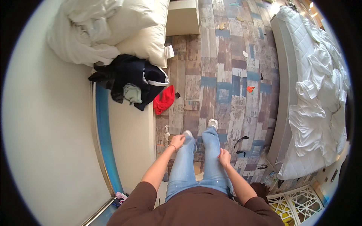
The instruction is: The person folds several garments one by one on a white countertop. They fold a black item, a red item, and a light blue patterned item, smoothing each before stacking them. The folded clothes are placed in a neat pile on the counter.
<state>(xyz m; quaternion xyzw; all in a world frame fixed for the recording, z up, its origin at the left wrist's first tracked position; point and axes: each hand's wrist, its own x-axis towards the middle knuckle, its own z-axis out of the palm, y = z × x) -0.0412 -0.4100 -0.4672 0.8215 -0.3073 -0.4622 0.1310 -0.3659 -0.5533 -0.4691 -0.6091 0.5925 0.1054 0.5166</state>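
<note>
My left hand (178,142), a thin band at its wrist, hovers in front of my left leg with its fingers loosely curled in. Nothing shows in it. Beside my right thigh, my right hand (224,157) is closed too, close to the light blue jeans (212,143) I wear; no object is visible in its fingers. White shoes (213,123) show below the trouser legs. A red cloth (164,100) lies on the floor ahead to the left. Next to it, a dark garment (130,73) and a grey-green cloth (132,94) are heaped on a white surface.
White bedding and pillows (145,41) are piled at the far left. A bed with a quilted white mattress (298,41) and rumpled sheets runs along the right. Black strips (241,141), an orange scrap (250,89) and other litter dot the patchwork floor. A white lattice piece (305,205) sits lower right.
</note>
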